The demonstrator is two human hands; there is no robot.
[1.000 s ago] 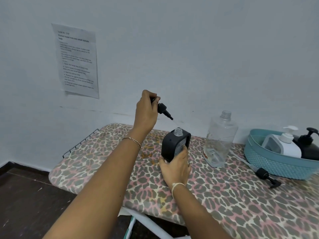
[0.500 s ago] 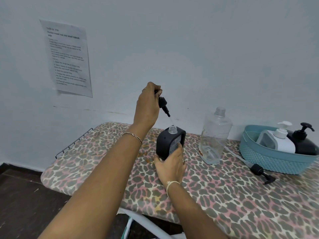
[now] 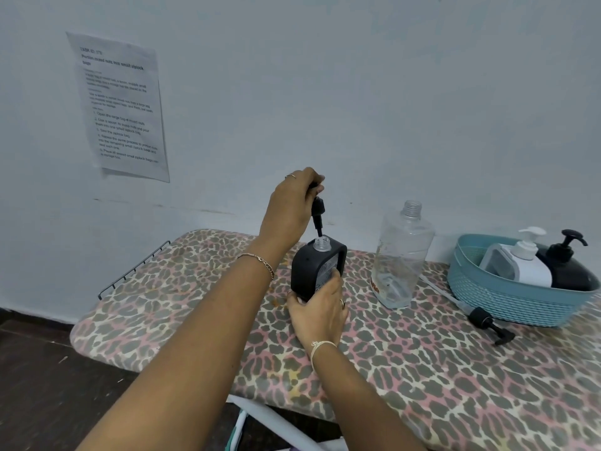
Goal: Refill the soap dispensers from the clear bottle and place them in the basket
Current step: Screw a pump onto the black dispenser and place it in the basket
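Note:
A black soap dispenser (image 3: 309,266) stands upright on the leopard-print board (image 3: 422,369), its clear threaded neck uncapped. My right hand (image 3: 320,309) grips its lower front. My left hand (image 3: 291,206) holds a black pump head (image 3: 317,211) upright directly above the neck, its tube pointing down into the opening. The clear bottle (image 3: 401,255) stands uncapped to the right, nearly empty. A teal basket (image 3: 510,301) at the far right holds a white dispenser (image 3: 520,262) and a black dispenser (image 3: 569,265).
A loose black pump with a long clear tube (image 3: 484,319) lies on the board between the clear bottle and the basket. A printed sheet (image 3: 120,105) is taped to the wall. A wire rack (image 3: 130,271) juts from the board's left end; dark floor lies below.
My left hand has turned the pump head from slanted to upright and brought it over the dispenser's neck, tube lowering into the opening. My right hand stays on the dispenser.

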